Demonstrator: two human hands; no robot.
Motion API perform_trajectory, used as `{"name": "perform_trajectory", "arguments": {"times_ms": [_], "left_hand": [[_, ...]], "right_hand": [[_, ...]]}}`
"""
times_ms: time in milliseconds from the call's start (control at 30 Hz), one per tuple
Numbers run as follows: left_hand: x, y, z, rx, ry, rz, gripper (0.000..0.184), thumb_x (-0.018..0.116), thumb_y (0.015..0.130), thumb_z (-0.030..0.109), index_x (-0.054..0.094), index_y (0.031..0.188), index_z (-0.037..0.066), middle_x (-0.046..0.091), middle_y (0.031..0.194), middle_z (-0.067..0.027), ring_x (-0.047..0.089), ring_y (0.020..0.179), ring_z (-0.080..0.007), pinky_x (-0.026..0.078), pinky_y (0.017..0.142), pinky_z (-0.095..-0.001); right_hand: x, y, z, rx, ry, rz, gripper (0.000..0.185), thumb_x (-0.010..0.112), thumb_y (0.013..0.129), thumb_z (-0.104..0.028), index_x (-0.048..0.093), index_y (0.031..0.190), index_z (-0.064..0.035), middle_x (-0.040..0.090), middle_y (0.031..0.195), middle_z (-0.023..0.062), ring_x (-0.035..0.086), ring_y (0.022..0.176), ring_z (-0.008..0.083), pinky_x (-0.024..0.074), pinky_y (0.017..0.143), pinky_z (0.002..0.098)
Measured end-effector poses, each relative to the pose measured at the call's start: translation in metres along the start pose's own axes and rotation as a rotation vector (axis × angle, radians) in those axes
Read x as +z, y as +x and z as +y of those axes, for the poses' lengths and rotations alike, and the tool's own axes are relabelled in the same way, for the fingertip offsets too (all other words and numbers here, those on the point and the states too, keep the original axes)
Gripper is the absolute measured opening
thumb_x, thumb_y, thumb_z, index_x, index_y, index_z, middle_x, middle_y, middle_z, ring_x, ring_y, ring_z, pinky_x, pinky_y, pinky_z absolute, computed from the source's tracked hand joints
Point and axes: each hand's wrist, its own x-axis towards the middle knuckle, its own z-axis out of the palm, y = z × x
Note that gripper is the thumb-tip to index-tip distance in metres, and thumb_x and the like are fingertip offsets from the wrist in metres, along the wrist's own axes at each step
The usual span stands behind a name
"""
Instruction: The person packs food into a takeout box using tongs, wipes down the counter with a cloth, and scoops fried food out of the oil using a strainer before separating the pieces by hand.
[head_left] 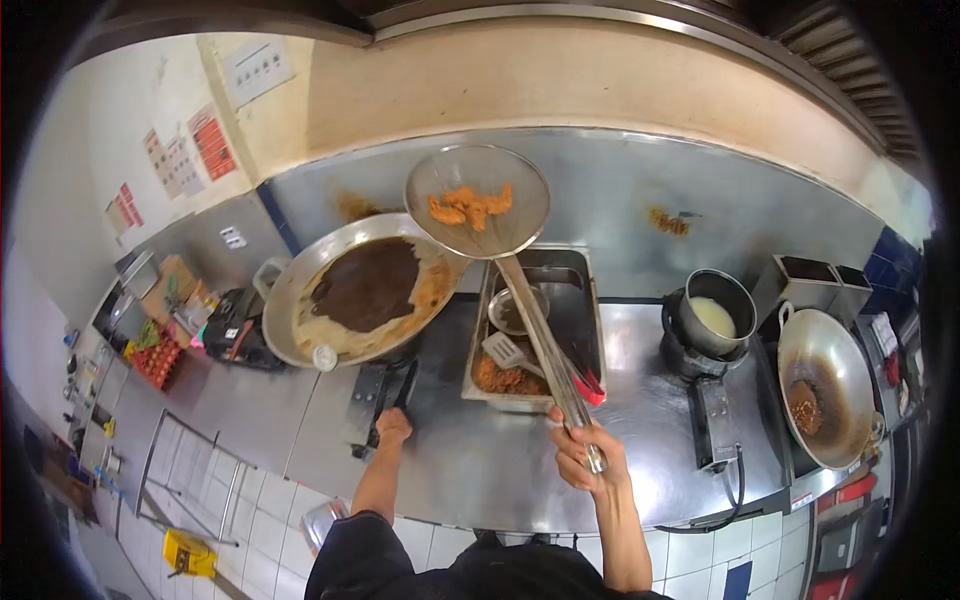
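Observation:
My right hand [590, 455] is wrapped round the end of a long metal handle. It belongs to a round mesh skimmer [480, 228], raised above the counter, with several pieces of orange-brown fried food [472, 206] in it. My left hand [393, 427] is closed at a black part on the front of the burner [372, 400]; what its fingers grip is hidden. Behind that hand sits a large wok [285, 325] with dark oil and pale foam. A steel pan [597, 330] under the skimmer's handle holds a slotted turner [505, 351], a small bowl and browned crumbs.
To the right, a pot of pale liquid [712, 316] stands on a second burner. Past it is another wok [835, 385] with brown bits inside. Egg trays [155, 362] and a black appliance [243, 335] are on the left. A metal frame stand [185, 470] stands on the floor.

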Motion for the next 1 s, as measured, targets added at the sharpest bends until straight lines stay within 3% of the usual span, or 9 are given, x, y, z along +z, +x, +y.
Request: {"name": "perform_trajectory", "arguments": {"times_ms": [233,300,500,633,700,767,867,933,1000], "left_hand": [[0.046,0.030,-0.011,0.041,0.047,0.126,0.022,0.052,0.093,0.014,0.072,0.100,0.007,0.071,0.106,-0.0123,0.070,0.097,-0.0268,0.058,0.080,-0.0359],[0.054,0.040,-0.013,0.022,0.012,0.148,0.022,0.056,0.090,0.019,0.072,0.098,0.006,0.070,0.103,-0.0158,0.069,0.097,-0.0272,0.058,0.080,-0.0363],[-0.013,0.002,0.004,0.155,-0.114,0.050,0.038,0.062,0.084,0.032,0.067,0.100,-0.002,0.068,0.100,-0.0240,0.067,0.098,-0.0366,0.056,0.082,-0.0437],[-0.009,-0.043,-0.004,0.132,-0.427,0.173,0.043,0.058,0.086,0.033,0.058,0.107,-0.005,0.067,0.091,-0.0284,0.067,0.086,-0.0434,0.052,0.080,-0.0525],[-0.004,-0.089,-0.006,0.186,-0.462,0.322,0.037,0.058,0.088,0.030,0.058,0.103,-0.003,0.067,0.083,-0.0252,0.068,0.078,-0.0415,0.053,0.075,-0.0498],[-0.054,-0.147,0.004,0.266,-0.685,0.149,0.031,0.057,0.091,0.025,0.056,0.107,-0.002,0.068,0.078,-0.0199,0.068,0.073,-0.0383,0.054,0.070,-0.0439],[-0.090,-0.184,0.029,0.394,-0.968,0.075,0.030,0.055,0.093,0.019,0.054,0.117,0.002,0.067,0.074,-0.0184,0.069,0.069,-0.0355,0.053,0.066,-0.0402],[-0.143,-0.185,0.062,0.453,-0.928,0.063,0.035,0.051,0.095,0.018,0.051,0.128,0.006,0.066,0.075,-0.0218,0.068,0.069,-0.0384,0.053,0.066,-0.0425],[-0.185,-0.169,0.096,0.629,-0.727,0.273,0.038,0.051,0.095,0.017,0.049,0.132,0.008,0.066,0.077,-0.0244,0.066,0.072,-0.0428,0.053,0.067,-0.0467]], "right_hand": [[-0.037,-0.040,-0.003,-0.105,-0.082,0.231,0.025,0.051,0.093,-0.010,0.043,0.115,-0.0025,0.043,0.064,0.0035,0.042,0.037,0.0145,0.0329,0.030,0.0273],[-0.051,-0.049,0.004,-0.117,-0.083,0.261,0.024,0.051,0.093,-0.010,0.043,0.114,-0.0025,0.043,0.064,0.0036,0.043,0.038,0.0145,0.0338,0.029,0.0271],[-0.087,-0.058,0.026,-0.059,-0.134,0.404,0.026,0.055,0.092,-0.012,0.044,0.115,-0.0036,0.043,0.064,0.0031,0.043,0.039,0.0150,0.0337,0.032,0.0277],[-0.112,-0.061,0.057,-0.012,-0.057,0.441,0.028,0.059,0.091,-0.011,0.045,0.114,-0.0041,0.042,0.065,0.0023,0.044,0.042,0.0145,0.0340,0.036,0.0263],[-0.121,-0.064,0.072,-0.016,-0.006,0.442,0.029,0.060,0.090,-0.010,0.045,0.114,-0.0045,0.043,0.065,0.0022,0.045,0.043,0.0153,0.0346,0.037,0.0269],[-0.126,-0.071,0.083,0.033,-0.079,0.529,0.030,0.059,0.089,-0.009,0.044,0.115,-0.0047,0.044,0.066,0.0024,0.047,0.043,0.0165,0.0362,0.037,0.0285],[-0.132,-0.078,0.080,0.082,-0.096,0.579,0.029,0.059,0.091,-0.010,0.043,0.115,-0.0047,0.046,0.064,0.0026,0.050,0.044,0.0161,0.0409,0.036,0.0287],[-0.138,-0.081,0.077,0.107,-0.153,0.555,0.027,0.059,0.094,-0.015,0.044,0.115,-0.0046,0.046,0.064,0.0022,0.050,0.043,0.0142,0.0417,0.037,0.0278],[-0.144,-0.084,0.079,0.108,-0.147,0.552,0.026,0.058,0.095,-0.016,0.044,0.114,-0.0048,0.046,0.064,0.0020,0.050,0.043,0.0140,0.0419,0.037,0.0279]]}}
